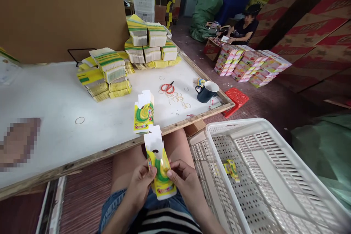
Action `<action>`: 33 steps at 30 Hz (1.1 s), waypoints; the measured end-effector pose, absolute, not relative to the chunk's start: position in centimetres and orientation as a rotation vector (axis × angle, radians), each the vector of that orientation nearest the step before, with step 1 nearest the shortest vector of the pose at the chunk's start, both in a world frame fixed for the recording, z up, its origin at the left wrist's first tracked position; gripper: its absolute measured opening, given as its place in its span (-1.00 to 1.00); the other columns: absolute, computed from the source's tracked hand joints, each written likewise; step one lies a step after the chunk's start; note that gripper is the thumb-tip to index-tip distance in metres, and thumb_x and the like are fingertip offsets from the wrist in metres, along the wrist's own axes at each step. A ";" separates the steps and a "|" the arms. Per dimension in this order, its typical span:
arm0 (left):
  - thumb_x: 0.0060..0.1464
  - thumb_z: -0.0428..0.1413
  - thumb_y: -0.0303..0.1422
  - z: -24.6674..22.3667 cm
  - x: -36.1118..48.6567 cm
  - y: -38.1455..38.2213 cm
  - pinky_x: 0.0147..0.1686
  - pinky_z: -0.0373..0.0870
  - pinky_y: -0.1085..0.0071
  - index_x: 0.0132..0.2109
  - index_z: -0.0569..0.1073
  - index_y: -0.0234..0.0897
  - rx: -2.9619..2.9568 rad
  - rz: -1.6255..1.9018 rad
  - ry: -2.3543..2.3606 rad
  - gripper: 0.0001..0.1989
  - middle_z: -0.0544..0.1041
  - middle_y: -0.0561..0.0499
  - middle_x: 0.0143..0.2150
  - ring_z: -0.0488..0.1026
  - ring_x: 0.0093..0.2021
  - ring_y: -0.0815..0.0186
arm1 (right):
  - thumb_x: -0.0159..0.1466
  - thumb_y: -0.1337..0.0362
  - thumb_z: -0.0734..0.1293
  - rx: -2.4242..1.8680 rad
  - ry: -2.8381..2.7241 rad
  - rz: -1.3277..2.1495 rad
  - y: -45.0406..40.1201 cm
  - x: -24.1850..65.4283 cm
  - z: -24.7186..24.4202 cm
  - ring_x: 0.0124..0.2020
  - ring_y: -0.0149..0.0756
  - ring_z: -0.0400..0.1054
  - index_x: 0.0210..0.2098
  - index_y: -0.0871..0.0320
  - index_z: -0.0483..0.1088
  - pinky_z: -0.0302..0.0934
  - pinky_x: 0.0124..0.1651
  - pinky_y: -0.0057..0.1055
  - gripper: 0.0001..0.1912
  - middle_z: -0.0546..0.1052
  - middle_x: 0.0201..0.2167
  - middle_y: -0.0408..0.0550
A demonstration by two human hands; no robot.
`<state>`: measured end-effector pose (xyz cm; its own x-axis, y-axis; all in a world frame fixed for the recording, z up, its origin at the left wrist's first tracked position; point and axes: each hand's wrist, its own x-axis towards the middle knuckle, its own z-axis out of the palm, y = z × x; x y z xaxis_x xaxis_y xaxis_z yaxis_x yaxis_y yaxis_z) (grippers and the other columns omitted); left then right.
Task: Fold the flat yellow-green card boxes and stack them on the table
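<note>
Over my lap, a small yellow and green carton [161, 170] is gripped between both hands, its white top flaps standing up. My left hand [142, 177] pinches its left side with thumb and fingers. On the opposite side my right hand [183, 177] closes on it, thumb on the printed front. Just beyond, at the table's edge, lies a stack of similar flattened cartons [143, 115] with white flaps pointing away. Farther back on the white table [60, 98] stand several bundles of folded cartons [109, 69].
Orange-handled scissors [168, 87], rubber bands [177, 97] and a dark mug [207, 92] sit on the table's right part. To my right is a white plastic basket [263, 121] with a yellow carton [231, 170] inside. A person [244, 29] sits farther off behind stacked pink boxes [246, 62].
</note>
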<state>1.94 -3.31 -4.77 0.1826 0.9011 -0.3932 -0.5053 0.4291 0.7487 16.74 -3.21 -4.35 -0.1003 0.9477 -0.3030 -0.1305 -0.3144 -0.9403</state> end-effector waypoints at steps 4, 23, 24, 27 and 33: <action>-0.01 0.23 -0.08 -5.4 2.2 -3.2 -0.09 0.50 0.15 -0.07 0.49 -0.31 0.523 1.080 1.021 -0.55 0.67 -0.13 -0.19 0.58 -0.11 0.05 | 0.18 0.00 0.38 -1.390 -1.103 1.448 -3.6 16.1 -4.8 -0.49 -0.36 0.33 -0.46 0.21 0.43 0.22 -0.42 -0.46 -0.64 0.48 -0.54 -0.12; 0.06 0.19 -0.32 -3.7 -0.3 -4.2 -0.31 0.37 0.46 -0.21 0.41 -0.22 0.982 0.895 1.063 -0.84 0.51 0.08 -0.33 0.46 -0.31 0.32 | 0.35 0.21 0.24 -1.135 -1.613 1.525 -2.2 19.1 -2.9 -0.36 -0.34 0.37 0.05 0.06 0.30 0.23 -0.33 -0.47 -0.71 0.48 -0.33 -0.13; 0.07 0.18 -0.33 -3.8 -0.3 -4.3 -0.30 0.36 0.47 -0.21 0.40 -0.22 0.980 0.877 1.049 -0.85 0.51 0.09 -0.34 0.46 -0.31 0.32 | 0.35 0.22 0.23 -1.143 -1.662 1.516 -2.0 19.2 -2.7 -0.36 -0.34 0.37 0.02 0.07 0.34 0.23 -0.33 -0.47 -0.74 0.48 -0.35 -0.13; 0.10 0.17 -0.34 -4.0 -0.1 -4.6 -0.21 0.38 0.41 0.00 0.31 -0.16 0.925 0.875 1.006 -0.67 0.57 0.03 -0.23 0.51 -0.21 0.27 | 0.37 0.21 0.19 -1.179 -1.724 1.451 -1.7 19.1 -2.4 -0.35 -0.33 0.36 -0.15 0.11 0.44 0.23 -0.32 -0.47 -0.78 0.49 -0.37 -0.12; 0.08 0.17 -0.32 -3.8 0.0 -4.1 -0.04 0.41 0.26 0.27 0.13 -0.16 0.887 0.857 0.982 -0.36 0.57 -0.12 0.00 0.51 -0.01 0.12 | 0.35 0.19 0.23 -1.166 -1.466 1.366 -1.6 18.4 -3.9 -0.28 -0.28 0.43 -0.05 0.08 0.36 0.32 -0.21 -0.39 -0.78 0.51 -0.28 -0.06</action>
<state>-0.05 -4.10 -3.76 0.3130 0.8959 -0.3154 -0.1914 0.3848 0.9030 18.37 -1.61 -3.94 -0.2549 0.9663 -0.0346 0.1024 -0.0086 -0.9947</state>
